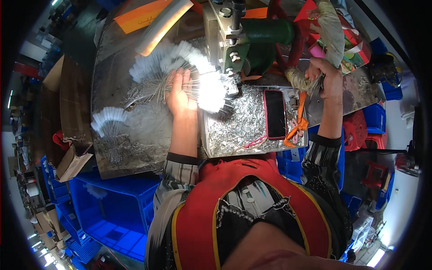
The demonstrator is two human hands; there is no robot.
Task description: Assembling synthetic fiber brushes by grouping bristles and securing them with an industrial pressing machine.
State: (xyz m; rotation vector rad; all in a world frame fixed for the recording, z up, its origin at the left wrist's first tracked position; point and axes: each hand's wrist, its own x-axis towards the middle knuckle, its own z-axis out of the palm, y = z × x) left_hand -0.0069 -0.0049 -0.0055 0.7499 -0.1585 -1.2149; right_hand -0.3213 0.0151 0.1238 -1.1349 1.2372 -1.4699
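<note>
Near the middle of the bench, my left hand point(182, 92) lies palm up with its fingers curled at a fanned bunch of thin wire-stemmed brushes point(155, 83) with white bristle ends. Glare from a lamp washes out the bristles on the right, close to the press head. My right hand point(326, 74) is closed around the cloth-wrapped handle point(332, 38) of a green hand press point(256, 38). A smaller fan of similar brushes point(110, 119) lies to the left on the metal bench top point(144, 121).
Below the press sits a tray point(220, 150) full of silvery wire scraps, with a red-cased phone point(274, 114) on them. A lit lamp point(164, 27) hangs above the bench. Blue crates point(112, 180) stand below its front edge, and a cardboard box point(67, 101) is at the left.
</note>
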